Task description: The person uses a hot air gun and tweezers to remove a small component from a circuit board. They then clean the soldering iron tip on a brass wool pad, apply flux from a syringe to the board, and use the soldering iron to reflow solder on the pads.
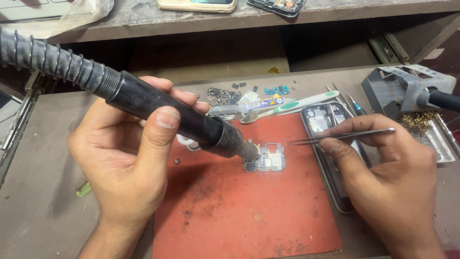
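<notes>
While my left hand (127, 158) grips the black hot-air wand (158, 108), its nozzle sits just over the small circuit board (266, 160) on the red mat (239, 211). My right hand (383, 177) pinches tweezers (342, 136) above an opened phone shell (330, 158). A metal tray (438, 139) holds brass wool (416, 120); a toothbrush (297, 103) lies behind on the desk (43, 192).

Under my fingers (167, 117) the hot-air handle (167, 112) is black, its hose dark grey and ribbed. The mat (239, 211) is rust red with dark scorch stains, the tweezers (342, 135) silver, the toothbrush (297, 103) white and green, the surface (43, 192) grey-brown.
</notes>
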